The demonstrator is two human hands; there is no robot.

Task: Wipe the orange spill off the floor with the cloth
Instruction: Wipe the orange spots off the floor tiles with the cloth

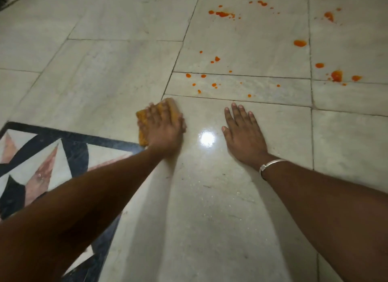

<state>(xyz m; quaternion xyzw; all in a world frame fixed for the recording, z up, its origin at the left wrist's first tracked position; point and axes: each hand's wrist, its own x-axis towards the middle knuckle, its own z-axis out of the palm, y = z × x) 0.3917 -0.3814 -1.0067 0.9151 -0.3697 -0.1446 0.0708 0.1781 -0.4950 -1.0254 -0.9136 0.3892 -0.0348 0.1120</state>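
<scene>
My left hand (162, 128) presses flat on a folded orange cloth (142, 132) that lies on the pale marble floor (117, 76). The cloth shows past the fingertips and the left side of the hand. My right hand (243, 132) rests palm down on the floor to the right, fingers spread, holding nothing; a silver bangle (270, 165) circles its wrist. Orange spill drops (201, 76) dot the tiles just beyond both hands. Larger orange blobs (337, 75) lie far right, and more splatter (222, 14) sits at the top.
A dark-bordered inlay panel (42, 155) with pink and black shapes fills the floor at the lower left. A bright light reflection (206, 139) shines between my hands. Tile joints run across the floor.
</scene>
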